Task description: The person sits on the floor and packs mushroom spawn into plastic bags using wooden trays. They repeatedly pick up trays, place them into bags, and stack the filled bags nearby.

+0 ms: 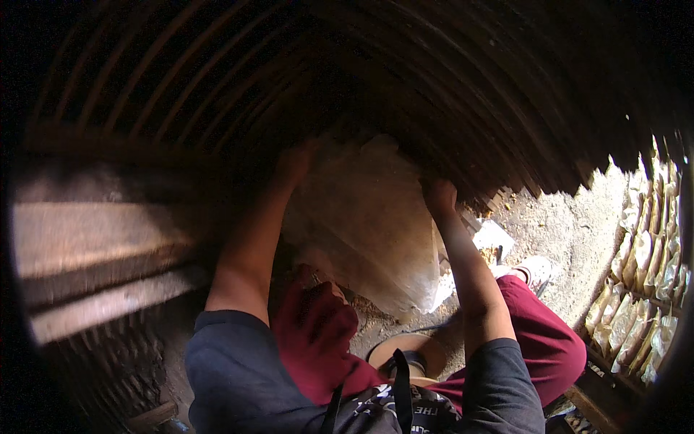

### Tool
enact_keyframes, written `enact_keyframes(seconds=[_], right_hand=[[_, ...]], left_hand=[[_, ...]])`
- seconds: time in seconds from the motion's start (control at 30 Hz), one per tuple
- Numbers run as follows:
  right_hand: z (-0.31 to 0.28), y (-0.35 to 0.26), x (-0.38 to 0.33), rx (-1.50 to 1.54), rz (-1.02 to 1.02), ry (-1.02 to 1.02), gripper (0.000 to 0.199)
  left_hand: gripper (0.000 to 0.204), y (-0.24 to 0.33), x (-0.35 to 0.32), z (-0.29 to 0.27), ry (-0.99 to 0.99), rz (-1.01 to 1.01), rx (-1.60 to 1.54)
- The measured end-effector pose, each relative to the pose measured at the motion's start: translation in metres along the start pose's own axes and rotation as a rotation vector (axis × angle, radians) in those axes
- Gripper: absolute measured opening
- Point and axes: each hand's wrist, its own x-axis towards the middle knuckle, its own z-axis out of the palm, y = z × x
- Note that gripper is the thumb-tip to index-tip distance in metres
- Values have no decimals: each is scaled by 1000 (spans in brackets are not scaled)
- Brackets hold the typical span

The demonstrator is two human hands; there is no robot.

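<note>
A large, pale translucent plastic sheet or bag hangs in front of me, spread between my two hands. Along its upper left edge, my left hand is closed on it, with the fingers partly lost in shadow. My right hand is closed at its upper right edge, bent at the wrist like a fist. The lower corner of the sheet droops toward the ground between my knees, where its folds catch the light. Whether it is one layer or a bag cannot be made out.
Dark rows of slats slope close overhead. Wooden beams stand at my left. A round disc-shaped seat or spool is between my legs. A white piece lies on sunlit ground. Crinkled pale sheets line the right.
</note>
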Motion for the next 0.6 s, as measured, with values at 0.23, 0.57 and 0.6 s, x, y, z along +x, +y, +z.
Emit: enact_keyframes(seconds=[0.23, 0.57, 0.6], right_hand=[[68, 22, 36, -70, -105, -132, 34], [49, 56, -67, -7, 449, 445, 23], [45, 60, -79, 57, 560, 396, 22]], left_hand=[[33, -78, 71, 88, 354, 17, 33], [47, -62, 59, 105, 386, 13, 6], [48, -69, 49, 112, 379, 27, -19]])
